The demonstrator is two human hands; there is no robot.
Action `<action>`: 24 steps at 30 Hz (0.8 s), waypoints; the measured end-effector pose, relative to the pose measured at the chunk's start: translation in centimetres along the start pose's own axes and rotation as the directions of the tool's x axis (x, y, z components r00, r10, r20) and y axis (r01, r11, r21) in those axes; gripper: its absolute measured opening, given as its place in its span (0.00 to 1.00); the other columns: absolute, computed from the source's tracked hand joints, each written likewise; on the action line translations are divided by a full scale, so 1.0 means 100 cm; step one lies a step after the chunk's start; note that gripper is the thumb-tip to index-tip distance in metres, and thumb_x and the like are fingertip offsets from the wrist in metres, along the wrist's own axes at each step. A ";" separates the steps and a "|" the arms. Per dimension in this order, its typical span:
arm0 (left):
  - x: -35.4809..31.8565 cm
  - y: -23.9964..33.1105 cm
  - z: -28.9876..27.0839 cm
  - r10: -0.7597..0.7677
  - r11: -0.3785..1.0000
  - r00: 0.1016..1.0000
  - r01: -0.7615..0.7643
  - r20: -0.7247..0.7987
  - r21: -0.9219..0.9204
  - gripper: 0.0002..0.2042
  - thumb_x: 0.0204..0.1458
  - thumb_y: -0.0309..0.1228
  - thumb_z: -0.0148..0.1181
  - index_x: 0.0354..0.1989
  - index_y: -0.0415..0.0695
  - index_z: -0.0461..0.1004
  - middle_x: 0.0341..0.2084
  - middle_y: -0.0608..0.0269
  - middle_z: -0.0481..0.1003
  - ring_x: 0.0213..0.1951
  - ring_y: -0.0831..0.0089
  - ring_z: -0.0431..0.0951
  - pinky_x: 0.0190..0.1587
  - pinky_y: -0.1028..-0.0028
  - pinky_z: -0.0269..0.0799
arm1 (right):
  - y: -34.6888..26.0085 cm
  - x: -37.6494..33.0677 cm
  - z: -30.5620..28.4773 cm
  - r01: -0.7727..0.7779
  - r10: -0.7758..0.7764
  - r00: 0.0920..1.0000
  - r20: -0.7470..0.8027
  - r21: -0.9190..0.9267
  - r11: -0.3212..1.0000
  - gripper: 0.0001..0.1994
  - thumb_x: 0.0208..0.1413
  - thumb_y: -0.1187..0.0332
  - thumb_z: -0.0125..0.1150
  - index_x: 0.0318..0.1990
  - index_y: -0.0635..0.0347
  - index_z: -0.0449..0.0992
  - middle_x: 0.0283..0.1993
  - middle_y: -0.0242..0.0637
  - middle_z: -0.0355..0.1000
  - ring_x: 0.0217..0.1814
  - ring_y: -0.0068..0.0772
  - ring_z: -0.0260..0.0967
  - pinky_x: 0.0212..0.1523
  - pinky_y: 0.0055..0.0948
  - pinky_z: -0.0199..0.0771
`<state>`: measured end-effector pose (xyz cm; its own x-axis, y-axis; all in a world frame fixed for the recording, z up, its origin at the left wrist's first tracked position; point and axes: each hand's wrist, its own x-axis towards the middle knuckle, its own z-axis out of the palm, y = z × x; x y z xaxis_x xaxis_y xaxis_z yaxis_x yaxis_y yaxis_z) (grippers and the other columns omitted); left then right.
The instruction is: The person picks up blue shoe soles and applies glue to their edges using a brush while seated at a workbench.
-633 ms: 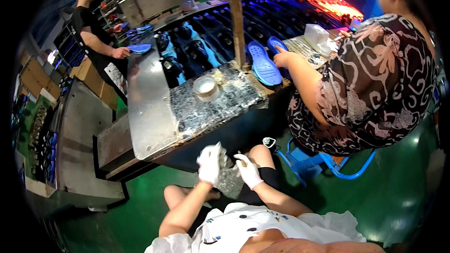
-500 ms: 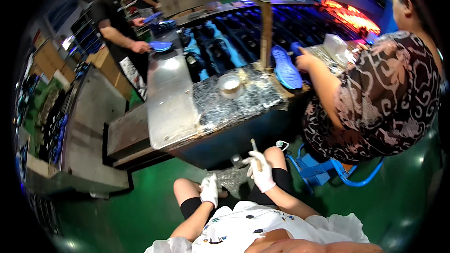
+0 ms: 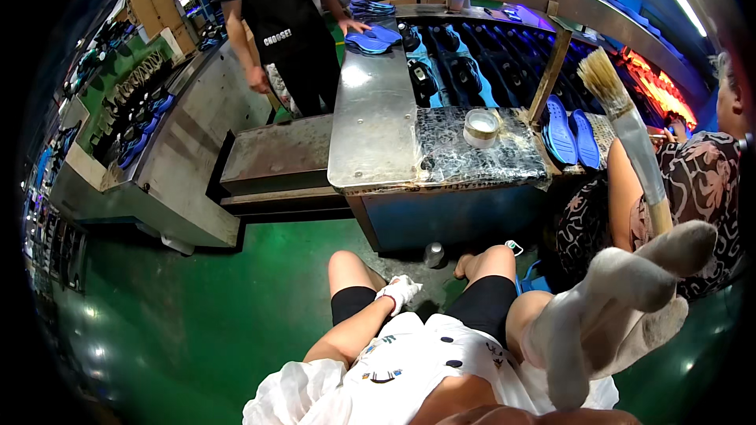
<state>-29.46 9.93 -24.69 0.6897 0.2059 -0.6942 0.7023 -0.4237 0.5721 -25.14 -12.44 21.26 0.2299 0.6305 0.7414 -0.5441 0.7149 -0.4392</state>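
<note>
My right hand (image 3: pixel 614 307), in a white glove, is raised close at the right with its fingers closed round a brush (image 3: pixel 639 149). The brush tilts upward, its pale bristles at the top and a grey-wrapped section below them. Low between my thighs, my gloved left hand (image 3: pixel 402 291) has its fingers curled in; whatever they may hold is hidden. A round, shallow container (image 3: pixel 481 127) with pale contents stands on the plastic-covered worktop (image 3: pixel 465 165). Right of it, two blue shoe soles (image 3: pixel 561 135) lean beside a wooden post (image 3: pixel 550 67).
Behind the worktop, a conveyor (image 3: pixel 512 63) carries dark and blue shoe parts toward an orange glow. A co-worker (image 3: pixel 283 16) in black touches blue soles (image 3: pixel 372 39) on the metal plate (image 3: pixel 370 122). Another person (image 3: pixel 697 181) sits at my right. A bottle (image 3: pixel 434 254) stands on the floor.
My right hand has risen from near my knee, bringing the brush close to view. The view has turned left. A second sole now stands beside the first, and the standing co-worker has come nearer.
</note>
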 end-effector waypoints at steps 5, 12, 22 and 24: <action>0.001 -0.006 -0.001 0.025 0.999 0.997 -0.028 -0.072 -0.033 0.22 0.51 0.48 0.55 0.35 0.37 0.79 0.31 0.49 0.79 0.37 0.56 0.79 0.41 0.60 0.72 | -0.002 0.007 0.018 -0.085 0.084 0.996 0.026 0.054 0.995 0.27 0.64 0.55 0.36 0.70 0.40 0.42 0.70 0.31 0.48 0.57 0.39 0.64 0.32 0.47 0.83; -0.019 0.017 -0.010 -0.015 1.000 0.999 0.017 -0.045 0.027 0.23 0.52 0.48 0.55 0.40 0.37 0.77 0.36 0.47 0.78 0.43 0.55 0.78 0.44 0.59 0.71 | -0.004 0.006 0.019 -0.035 0.035 0.999 0.032 0.007 0.999 0.25 0.64 0.56 0.36 0.68 0.44 0.48 0.60 0.32 0.54 0.46 0.33 0.62 0.29 0.39 0.77; -0.057 0.073 -0.056 0.692 0.568 0.154 -0.719 -0.705 0.401 0.08 0.46 0.27 0.64 0.35 0.41 0.75 0.33 0.52 0.76 0.40 0.53 0.76 0.45 0.62 0.72 | 0.032 -0.012 -0.055 0.317 -0.545 0.750 -0.376 -0.519 0.794 0.24 0.65 0.49 0.40 0.62 0.49 0.60 0.32 0.36 0.64 0.22 0.21 0.56 0.17 0.19 0.61; -0.078 0.119 -0.105 0.776 0.424 -0.133 -0.614 -0.617 0.666 0.10 0.44 0.26 0.64 0.36 0.41 0.75 0.37 0.51 0.76 0.41 0.50 0.76 0.45 0.60 0.73 | 0.039 -0.025 -0.102 0.141 -0.702 0.547 -0.456 -0.776 0.614 0.25 0.65 0.48 0.42 0.61 0.55 0.61 0.28 0.35 0.65 0.17 0.17 0.54 0.13 0.13 0.54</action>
<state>-24.61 12.55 -7.85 0.5620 0.1879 0.8055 -0.2427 -0.8935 0.3777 -19.60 -8.17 12.55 0.8758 -0.0189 0.4823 0.3246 0.7626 -0.5596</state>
